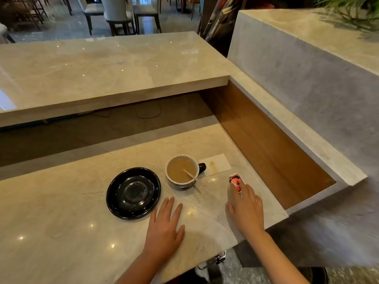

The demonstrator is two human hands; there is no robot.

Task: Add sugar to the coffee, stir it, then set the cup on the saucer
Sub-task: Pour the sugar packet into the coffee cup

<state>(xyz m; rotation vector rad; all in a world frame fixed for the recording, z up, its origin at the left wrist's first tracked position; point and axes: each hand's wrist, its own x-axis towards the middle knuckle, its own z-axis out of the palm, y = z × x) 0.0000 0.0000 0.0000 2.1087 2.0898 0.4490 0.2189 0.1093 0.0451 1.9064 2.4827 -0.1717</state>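
Observation:
A cup of milky coffee [180, 171] stands on the marble counter, its dark handle pointing right, with a wooden stirrer [193, 177] leaning in it over the near-right rim. Left of the cup lies a black saucer [133, 193] with nothing on it. A red sugar packet [235, 181] lies to the cup's right. My right hand [246, 206] rests flat on the counter with its fingertips on the packet's near end. My left hand [166, 224] lies flat, fingers apart, just in front of the saucer and cup.
A white napkin [217, 165] with a brown stain lies behind the cup's handle. A raised marble shelf [102, 74] runs across the back. A wooden recess [266, 144] and a stone wall close off the right side.

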